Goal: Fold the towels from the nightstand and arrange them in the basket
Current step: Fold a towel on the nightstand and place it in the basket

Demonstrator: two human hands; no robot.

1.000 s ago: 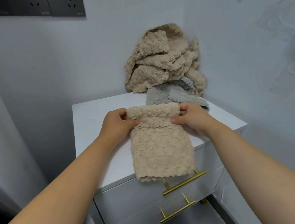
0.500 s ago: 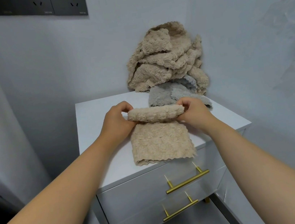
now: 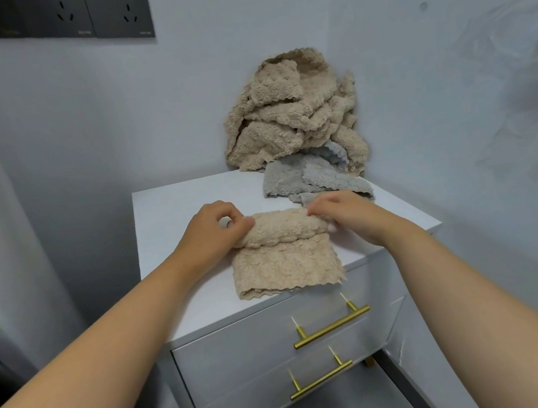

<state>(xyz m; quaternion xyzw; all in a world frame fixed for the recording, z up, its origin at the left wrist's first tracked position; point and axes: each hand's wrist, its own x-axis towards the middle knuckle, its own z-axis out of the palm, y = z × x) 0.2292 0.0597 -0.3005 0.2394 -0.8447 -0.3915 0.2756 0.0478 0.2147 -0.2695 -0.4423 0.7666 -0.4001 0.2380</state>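
nightstand (image 3: 185, 305): white top is carrying everything – two drawers with brass bar handles (image 3: 331, 327) are facing the camera.
towel pile (image 3: 289, 111): beige heap is leaning into the far right corner against the wall; looking loose and unfolded, so likely most of the job is still waiting.
grey towel (image 3: 312, 180): lying crumpled at the near foot of the pile, just beyond the right hand.
beige towel (image 3: 286, 263): lying near the front edge of the top, between the two hands. Far end is being rolled or folded toward the near side into a thick band; the near part is lying flat, with its scalloped hem just overhanging the edge.
handling: looking light, soft and plush – no stiffness, so it is probably going to sag or unroll if released. Best hold is likely at both ends of the rolled band.
left hand (image 3: 213, 236): fingers are curling closed, pinching the left end of the band.
right hand (image 3: 345, 214): fingers are bending down over the right end, pressing and gripping it.
basket: not showing in this view.
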